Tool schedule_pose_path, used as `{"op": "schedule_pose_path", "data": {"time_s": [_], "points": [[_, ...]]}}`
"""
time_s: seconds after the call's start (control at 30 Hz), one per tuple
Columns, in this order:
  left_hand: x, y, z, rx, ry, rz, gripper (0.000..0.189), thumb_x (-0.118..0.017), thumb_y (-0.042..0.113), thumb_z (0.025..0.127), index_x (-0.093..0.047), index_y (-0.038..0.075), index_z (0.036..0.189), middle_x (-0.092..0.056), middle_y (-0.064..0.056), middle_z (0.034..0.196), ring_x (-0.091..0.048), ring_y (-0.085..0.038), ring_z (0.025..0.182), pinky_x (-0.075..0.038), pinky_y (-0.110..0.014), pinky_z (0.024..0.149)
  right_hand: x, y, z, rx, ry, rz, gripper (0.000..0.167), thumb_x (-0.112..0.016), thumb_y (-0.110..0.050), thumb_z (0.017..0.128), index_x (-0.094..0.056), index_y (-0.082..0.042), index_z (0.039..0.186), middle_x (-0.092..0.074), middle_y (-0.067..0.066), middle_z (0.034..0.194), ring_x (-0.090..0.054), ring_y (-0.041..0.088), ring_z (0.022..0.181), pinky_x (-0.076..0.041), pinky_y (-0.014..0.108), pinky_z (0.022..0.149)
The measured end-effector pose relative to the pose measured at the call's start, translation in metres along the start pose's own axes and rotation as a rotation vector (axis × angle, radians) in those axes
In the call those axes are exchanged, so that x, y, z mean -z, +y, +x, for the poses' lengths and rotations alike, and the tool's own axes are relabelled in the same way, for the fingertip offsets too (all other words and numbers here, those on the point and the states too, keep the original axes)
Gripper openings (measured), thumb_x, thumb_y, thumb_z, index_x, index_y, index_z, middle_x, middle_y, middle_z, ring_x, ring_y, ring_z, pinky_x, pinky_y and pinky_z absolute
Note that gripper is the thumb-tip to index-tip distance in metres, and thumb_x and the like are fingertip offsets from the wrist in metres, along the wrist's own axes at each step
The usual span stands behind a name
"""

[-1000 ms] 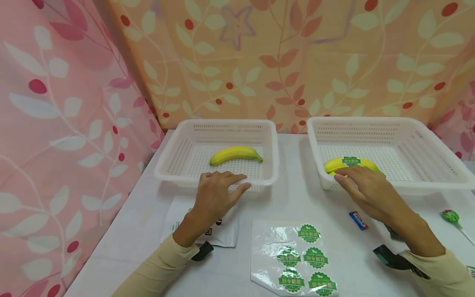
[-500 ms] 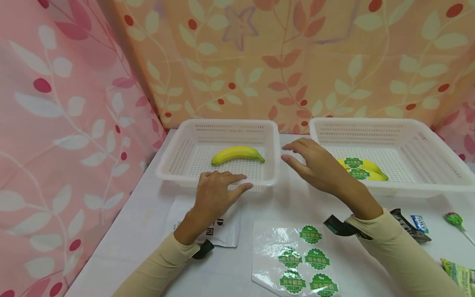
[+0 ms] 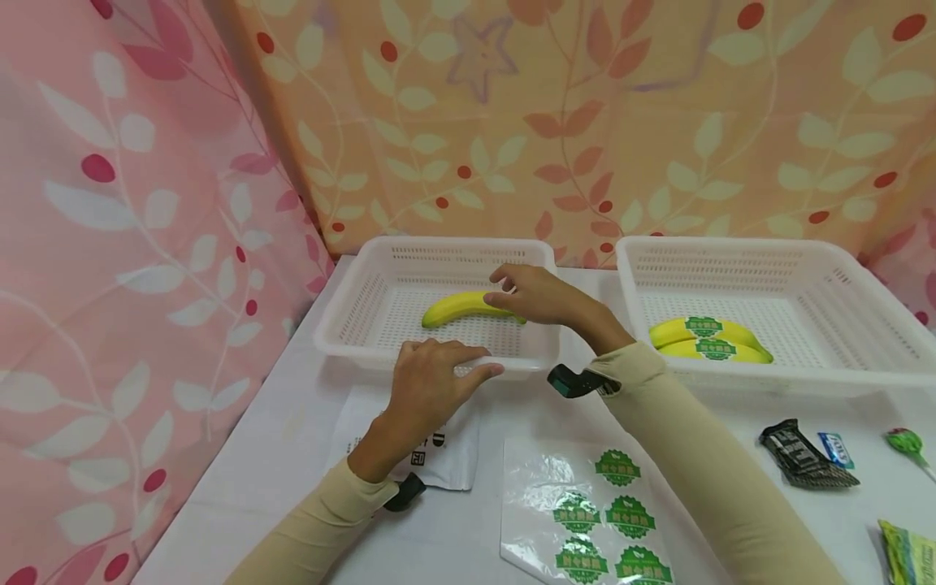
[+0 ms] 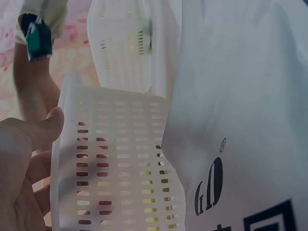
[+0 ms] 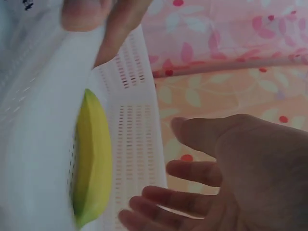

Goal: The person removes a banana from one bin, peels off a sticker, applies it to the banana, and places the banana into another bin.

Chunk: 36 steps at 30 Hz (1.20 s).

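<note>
A yellow banana (image 3: pixel 455 309) lies in the left white plastic basket (image 3: pixel 344 351). My left hand (image 3: pixel 431 382) holds that basket's near rim, fingers over its inner side and thumb (image 4: pixel 55 122) at the edge. Above the banana's right end hovers my right hand (image 3: pixel 537 294), fingers spread and loosely bent. In the right wrist view, a gap shows between the right hand (image 5: pixel 211 178) and the banana (image 5: pixel 94 159). Two more bananas (image 3: pixel 665 331), each bearing a green round sticker, lie side by side in the right white basket (image 3: pixel 731 378).
A transparent sheet of green stickers (image 3: pixel 526 504) lies in front, beside a white printed pouch (image 3: pixel 457 463) under my left hand. At right are a black wrapper packet (image 3: pixel 800 455), a small blue-white packet (image 3: pixel 836 449), a lollipop (image 3: pixel 907 443) and a yellow-green packet (image 3: pixel 907 552). Patterned cloth (image 3: pixel 475 162) hangs behind.
My right hand has left the bananas in the right basket and moved left, over the banana in the left basket. My left hand has stayed on the rim.
</note>
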<state>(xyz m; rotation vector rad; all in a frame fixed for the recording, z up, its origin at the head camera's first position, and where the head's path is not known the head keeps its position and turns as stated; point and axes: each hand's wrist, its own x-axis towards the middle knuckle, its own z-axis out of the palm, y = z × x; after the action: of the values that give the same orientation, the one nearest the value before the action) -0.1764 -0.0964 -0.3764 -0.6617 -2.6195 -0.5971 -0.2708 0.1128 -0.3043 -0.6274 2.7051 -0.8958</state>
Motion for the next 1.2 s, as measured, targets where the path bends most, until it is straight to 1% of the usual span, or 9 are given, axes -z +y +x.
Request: {"op": "schedule_pose_path", "data": {"time_s": [0.07,0.17,0.27,0.4,0.57,0.77,0.9,1.03,1.2], "points": [[0.0,-0.001,0.0,-0.007,0.002,0.006,0.04,-0.078,0.055,0.092,-0.084,0.025,0.117,-0.082,0.003,0.104,-0.067,-0.02,0.081,-0.038,-0.039,0.073,-0.003,-0.001,0.01,-0.034,-0.043,-0.005,0.061,-0.065,-0.039,0.104,-0.052,-0.003,0.151,-0.062,0.024,0.143,-0.066,0.039,0.122,-0.057,0.051,0.1],[-0.001,-0.001,-0.001,-0.01,0.011,0.005,0.04,-0.078,0.055,0.091,-0.084,0.024,0.116,-0.082,0.003,0.101,-0.066,-0.02,0.079,-0.038,-0.039,0.073,-0.007,0.0,0.024,-0.069,-0.084,-0.006,0.065,-0.064,-0.039,0.104,-0.048,-0.001,0.154,-0.058,0.023,0.149,-0.061,0.039,0.131,-0.052,0.053,0.109],[-0.001,-0.001,0.0,-0.013,0.019,0.004,0.04,-0.079,0.056,0.091,-0.085,0.025,0.114,-0.082,0.004,0.1,-0.066,-0.019,0.078,-0.038,-0.039,0.072,-0.01,0.001,0.034,-0.118,-0.095,0.004,0.066,-0.062,-0.038,0.106,-0.045,0.001,0.156,-0.054,0.022,0.154,-0.056,0.037,0.136,-0.044,0.054,0.116],[-0.001,0.0,0.0,-0.01,0.024,-0.001,0.039,-0.08,0.055,0.09,-0.085,0.026,0.114,-0.082,0.004,0.097,-0.066,-0.019,0.077,-0.037,-0.038,0.071,-0.012,0.002,0.041,-0.169,-0.087,0.014,0.064,-0.061,-0.035,0.107,-0.044,0.002,0.156,-0.051,0.022,0.157,-0.053,0.037,0.137,-0.04,0.054,0.12],[-0.001,-0.001,0.0,-0.009,0.03,-0.014,0.038,-0.082,0.054,0.088,-0.085,0.026,0.113,-0.082,0.004,0.092,-0.063,-0.018,0.074,-0.036,-0.038,0.071,-0.015,0.006,0.046,-0.176,-0.091,-0.006,0.066,-0.06,-0.035,0.106,-0.042,0.002,0.158,-0.046,0.022,0.162,-0.047,0.038,0.146,-0.036,0.053,0.123],[-0.001,-0.003,0.001,-0.02,0.032,-0.014,0.041,-0.081,0.055,0.089,-0.085,0.024,0.115,-0.081,0.004,0.092,-0.06,-0.017,0.073,-0.036,-0.038,0.071,-0.017,0.01,0.052,-0.173,-0.108,-0.034,0.07,-0.059,-0.036,0.105,-0.039,0.0,0.161,-0.04,0.019,0.167,-0.038,0.036,0.155,-0.029,0.051,0.127],[-0.001,-0.003,0.001,-0.021,0.033,-0.003,0.041,-0.08,0.056,0.089,-0.085,0.024,0.115,-0.082,0.004,0.093,-0.059,-0.017,0.072,-0.036,-0.037,0.07,-0.019,0.012,0.055,-0.193,-0.121,-0.041,0.066,-0.06,-0.035,0.105,-0.044,-0.001,0.159,-0.043,0.017,0.165,-0.042,0.035,0.151,-0.032,0.051,0.126],[-0.002,-0.002,0.001,-0.027,0.043,0.006,0.04,-0.08,0.057,0.088,-0.085,0.027,0.114,-0.082,0.005,0.094,-0.06,-0.017,0.07,-0.035,-0.036,0.067,-0.021,0.013,0.057,-0.226,-0.145,-0.052,0.06,-0.064,-0.03,0.104,-0.049,-0.002,0.155,-0.049,0.016,0.16,-0.051,0.035,0.141,-0.041,0.051,0.119],[-0.002,-0.002,0.0,-0.038,0.05,0.013,0.041,-0.079,0.058,0.088,-0.085,0.027,0.113,-0.082,0.006,0.093,-0.059,-0.017,0.068,-0.034,-0.034,0.066,-0.025,0.013,0.058,-0.28,-0.186,-0.048,0.063,-0.069,-0.021,0.102,-0.045,-0.007,0.158,-0.047,0.014,0.161,-0.057,0.033,0.128,-0.05,0.05,0.111]]}}
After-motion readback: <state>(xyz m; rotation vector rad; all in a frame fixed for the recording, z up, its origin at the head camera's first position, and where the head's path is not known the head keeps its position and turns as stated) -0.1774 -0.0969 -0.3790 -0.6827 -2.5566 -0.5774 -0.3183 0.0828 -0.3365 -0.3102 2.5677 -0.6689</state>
